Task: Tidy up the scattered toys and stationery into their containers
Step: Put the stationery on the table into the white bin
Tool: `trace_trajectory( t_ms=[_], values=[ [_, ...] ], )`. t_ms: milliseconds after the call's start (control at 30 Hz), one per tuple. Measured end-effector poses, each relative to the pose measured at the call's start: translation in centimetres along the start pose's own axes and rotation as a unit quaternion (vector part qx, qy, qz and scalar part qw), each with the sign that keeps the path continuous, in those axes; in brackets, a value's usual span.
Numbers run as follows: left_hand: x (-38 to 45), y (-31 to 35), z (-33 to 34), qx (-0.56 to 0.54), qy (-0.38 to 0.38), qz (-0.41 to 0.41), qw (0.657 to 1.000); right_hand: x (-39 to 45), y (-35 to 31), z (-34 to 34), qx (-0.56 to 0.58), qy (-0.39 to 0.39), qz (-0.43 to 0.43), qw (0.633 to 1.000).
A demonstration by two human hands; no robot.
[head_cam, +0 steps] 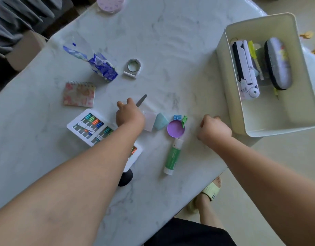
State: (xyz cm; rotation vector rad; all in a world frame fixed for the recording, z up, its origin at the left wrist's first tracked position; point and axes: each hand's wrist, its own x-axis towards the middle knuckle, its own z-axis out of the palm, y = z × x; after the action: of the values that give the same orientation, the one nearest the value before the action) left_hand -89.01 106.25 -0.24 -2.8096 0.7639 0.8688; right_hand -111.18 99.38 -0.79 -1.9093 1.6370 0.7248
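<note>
The person stands at a marble table (167, 41) and both bare arms reach over it. The left hand (130, 115) is at the centre of the view, with its fingers curled down over the handle end of the scissors (141, 100); the grey blade sticks out toward 1 o'clock from the hand. Whether the fingers really grasp the handle, the picture does not show. The right hand (214, 130) is clenched in a loose fist at 3 o'clock from the left hand, and it holds nothing that can be seen.

Between the hands lie small things: a pink block (150, 121) touching the left hand, a teal wedge (161, 121) just beside it, a purple disc (175, 129), a blue clip (177, 117) and a green clip (184, 119) at the disc's 12 o'clock. A glue stick (173, 156) lies at 6 o'clock from the disc. The abacus (92, 127) is partly under the left forearm, at 9 o'clock from the hand. A notebook (79, 94) lies at 11 o'clock, and further a blue wrapper (103, 68) and a tape roll (133, 67) at 12 o'clock.

The white bin (224, 82) stands at 2 o'clock on the table edge. Inside it are a white toy (245, 68) and a glasses case (277, 63). A lilac clock (109, 4) is at the far edge.
</note>
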Motion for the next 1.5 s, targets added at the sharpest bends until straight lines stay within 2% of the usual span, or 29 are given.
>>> trace_trajectory(
  t_ms=[100,267,367,467,567,633,700,900,1067,1233,1333,1500],
  values=[
    [0.9,-0.1,0.4,0.03,0.002,0.01,1.0,0.6,0.1,0.5,0.02,0.025,-0.003,0.999],
    [1.8,0.1,0.6,0.05,-0.025,-0.003,0.998,1.2,-0.2,0.6,0.084,0.017,-0.016,0.996],
    [1.5,0.2,0.5,0.04,0.001,0.008,0.999,0.9,-0.8,0.0,0.122,0.029,-0.033,0.992],
    [0.4,1.8,-0.1,-0.048,0.043,0.039,0.997,0.3,-1.2,-1.6,0.177,0.061,-0.061,0.98],
    [-2.1,5.3,-0.8,-0.161,0.055,0.095,0.981,-0.6,-0.3,-4.1,0.256,0.106,-0.103,0.955],
    [-4.4,8.3,-1.0,-0.222,0.037,0.142,0.964,-1.0,1.2,-6.1,0.321,0.153,-0.091,0.93],
    [-7.0,11.6,-0.9,-0.258,0.011,0.184,0.948,-1.0,3.7,-8.0,0.34,0.191,-0.061,0.919],
    [-13.1,19.5,1.1,-0.279,-0.083,0.231,0.928,0.0,11.5,-10.6,0.293,0.19,0.012,0.937],
    [-15.7,22.6,3.8,-0.319,-0.145,0.182,0.919,0.1,14.9,-10.8,0.292,0.173,0.019,0.94],
    [-15.8,21.6,4.6,-0.311,-0.07,0.166,0.933,0.2,15.7,-10.4,0.303,0.175,0.001,0.937],
    [-14.5,19.2,4.5,-0.305,-0.038,0.13,0.943,0.2,14.7,-9.9,0.323,0.176,-0.028,0.93],
    [-11.3,14.0,3.8,-0.216,0.022,0.064,0.974,0.1,11.4,-8.9,0.318,0.153,-0.091,0.931]
  ],
)
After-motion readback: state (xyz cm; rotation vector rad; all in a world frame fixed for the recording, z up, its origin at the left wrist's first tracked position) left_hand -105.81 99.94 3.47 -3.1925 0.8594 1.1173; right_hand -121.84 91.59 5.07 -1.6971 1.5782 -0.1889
